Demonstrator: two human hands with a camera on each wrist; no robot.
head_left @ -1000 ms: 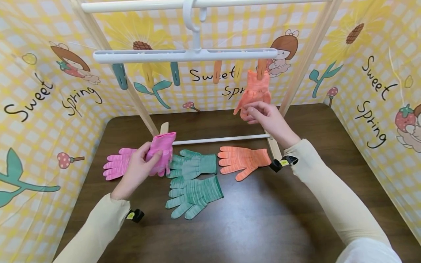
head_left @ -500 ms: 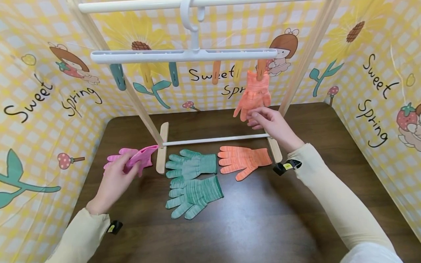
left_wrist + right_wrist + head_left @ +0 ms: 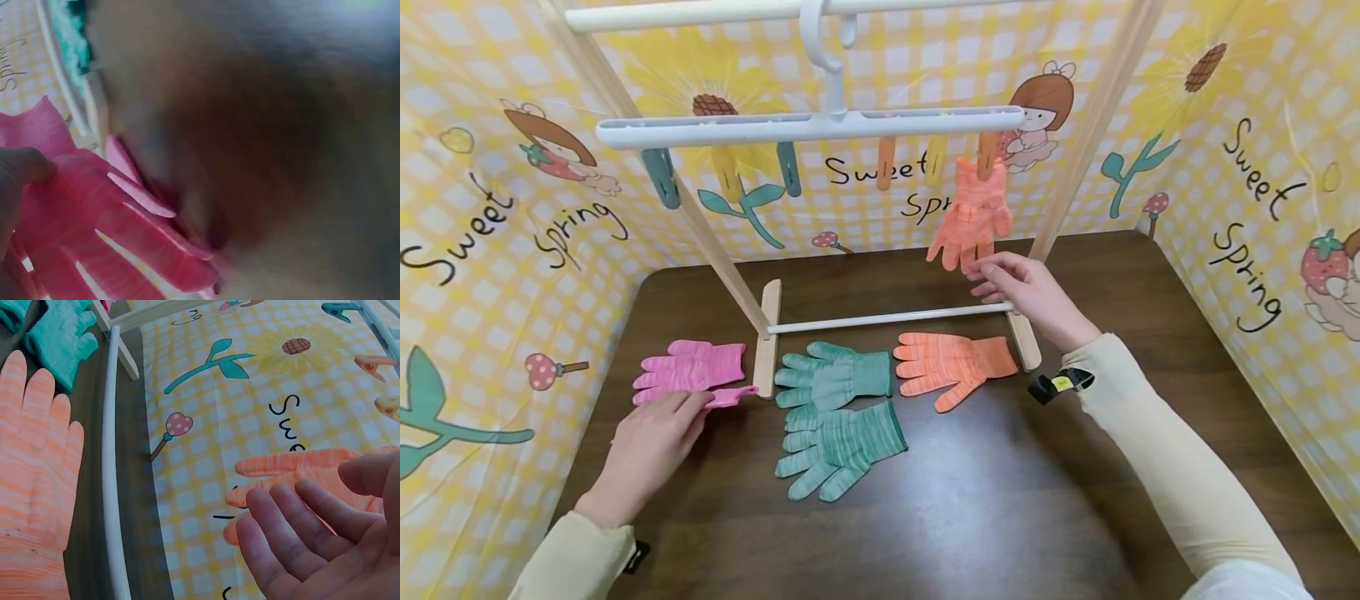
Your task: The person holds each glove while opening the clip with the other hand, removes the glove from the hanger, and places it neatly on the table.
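Note:
Low over the left of the table, my left hand point(image 3: 651, 446) pinches a pink glove point(image 3: 735, 396) between thumb and fingers; the left wrist view shows its fingers dangling. Just behind it another pink glove point(image 3: 696, 364) lies flat. My right hand point(image 3: 1033, 296) is by the fingertips of an orange glove point(image 3: 973, 208), which hangs by its cuff from an orange clothespin point(image 3: 988, 154). In the right wrist view that hand's fingers point(image 3: 294, 531) are relaxed and hold nothing; whether they touch the glove I cannot tell.
A white hanger point(image 3: 812, 127) with several clothespins hangs from a wooden rack point(image 3: 730, 267). Two green gloves point(image 3: 842, 442) overlap mid-table, and an orange glove point(image 3: 951, 367) lies to their right. A white bar point(image 3: 887, 318) runs low between the rack's feet.
My left hand has carried the pink glove left and down, from beside the green gloves to near the other pink glove. The right hand has dropped slightly below the hanging orange glove.

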